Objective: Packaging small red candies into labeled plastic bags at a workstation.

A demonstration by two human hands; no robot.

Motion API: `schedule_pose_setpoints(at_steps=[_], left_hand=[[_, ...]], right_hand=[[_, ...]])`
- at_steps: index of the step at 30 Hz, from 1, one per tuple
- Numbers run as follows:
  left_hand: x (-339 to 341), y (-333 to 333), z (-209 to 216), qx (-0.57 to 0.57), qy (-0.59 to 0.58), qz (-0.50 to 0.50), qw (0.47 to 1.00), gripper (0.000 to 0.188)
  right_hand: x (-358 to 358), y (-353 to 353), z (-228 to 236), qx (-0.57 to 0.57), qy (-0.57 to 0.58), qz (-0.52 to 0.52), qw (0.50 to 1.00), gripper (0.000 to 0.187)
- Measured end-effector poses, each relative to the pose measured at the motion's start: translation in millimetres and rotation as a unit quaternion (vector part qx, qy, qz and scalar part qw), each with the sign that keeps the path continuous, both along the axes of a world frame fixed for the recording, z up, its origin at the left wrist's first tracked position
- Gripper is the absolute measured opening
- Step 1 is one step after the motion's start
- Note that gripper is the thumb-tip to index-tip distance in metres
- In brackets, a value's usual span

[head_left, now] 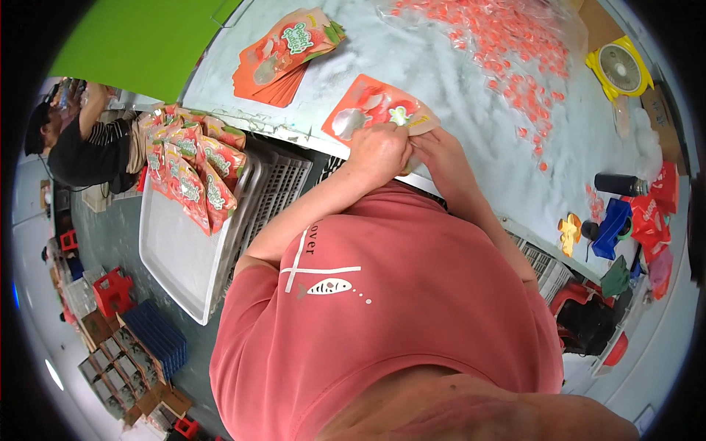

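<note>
At the near edge of the white table (471, 140), a flat red-and-peach printed pouch (373, 99) lies between my hands. My left hand (376, 152) is closed, its fingers pinching the pouch's near end. Beside it, my right hand (439, 151) grips the same end from the other side. Its fingertips are partly hidden. Beyond my left hand rests a fanned stack of similar pouches (283, 62). Many small red wrapped pieces (507, 55), perhaps sweets, spread across the table's far right, some under clear plastic film.
To my left, plump pouches (193, 169) lie on a white tray (180, 268) atop crates. A yellow fan (619, 67), a dark bottle (620, 184) and a blue tape dispenser (612, 228) stand at right. Another person (88, 151) works at far left, near a green panel (140, 44).
</note>
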State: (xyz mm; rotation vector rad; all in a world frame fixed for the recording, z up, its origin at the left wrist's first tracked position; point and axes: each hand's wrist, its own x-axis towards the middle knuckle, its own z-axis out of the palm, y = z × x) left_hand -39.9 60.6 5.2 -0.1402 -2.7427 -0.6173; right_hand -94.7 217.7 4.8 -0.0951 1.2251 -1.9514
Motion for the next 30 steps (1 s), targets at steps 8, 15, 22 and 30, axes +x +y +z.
schedule_pose_setpoints(at_steps=[8,15,22,30], left_hand=[[1,16,-4,0.062,-0.032,-0.056,0.996,0.017],[1,18,11,0.114,-0.078,-0.074,0.988,0.017],[6,15,18,0.085,-0.091,-0.096,0.988,0.014],[-6,-13,40,0.024,-0.052,-0.223,0.973,0.058]], right_hand=[[12,8,9,-0.017,-0.069,-0.051,0.996,0.035],[-8,12,-40,-0.107,-0.018,0.076,0.991,0.031],[-8,-15,-69,-0.138,-0.058,0.103,0.983,0.025],[-9,12,-24,-0.047,0.418,0.148,0.895,0.024]])
